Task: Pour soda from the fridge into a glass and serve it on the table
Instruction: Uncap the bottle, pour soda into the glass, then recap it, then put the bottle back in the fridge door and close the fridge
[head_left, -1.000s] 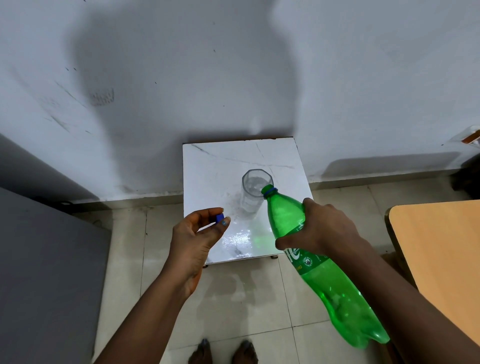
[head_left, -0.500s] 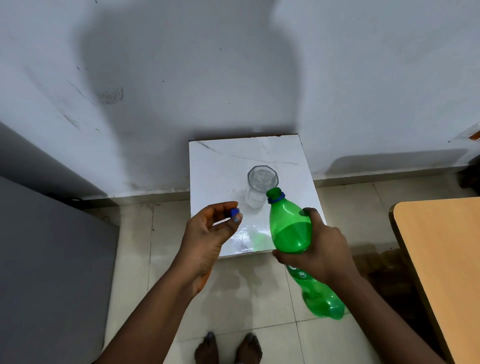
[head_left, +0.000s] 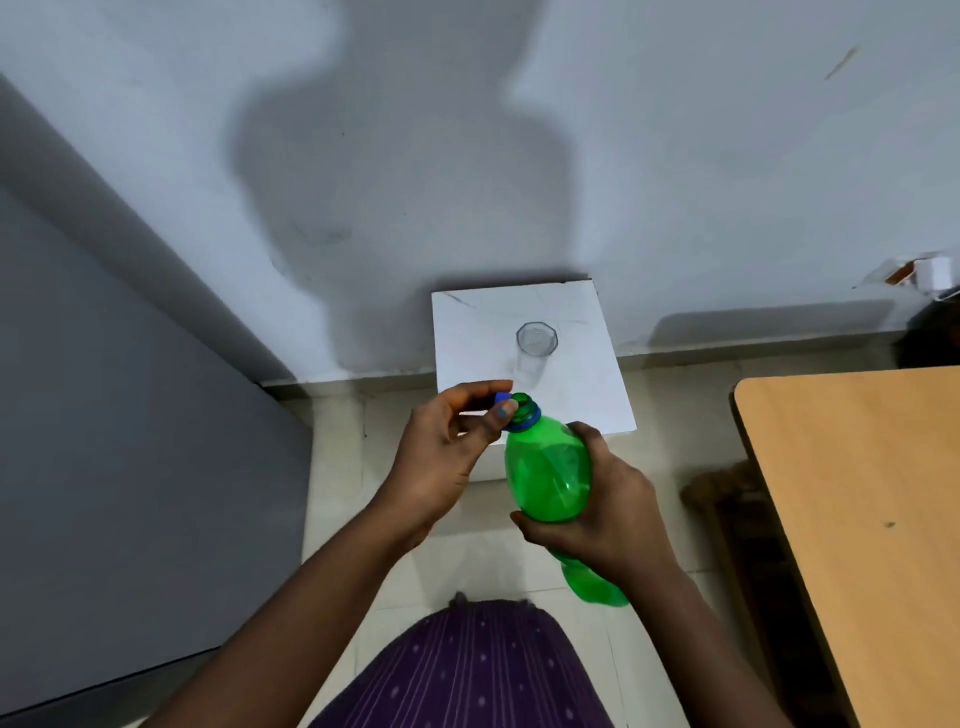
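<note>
The right hand (head_left: 608, 514) clenches the green soda bottle (head_left: 550, 473), its base hidden behind the wrist. The left hand (head_left: 447, 462) pinches the blue cap (head_left: 502, 398) beside the bottle's open mouth. Beyond, the glass (head_left: 536, 345) stands on the white table (head_left: 472, 338); its contents are hard to make out.

Glossy green plastic bottle (head_left: 548, 467), clear glass (head_left: 536, 340), matt wooden table (head_left: 857, 493)
</note>
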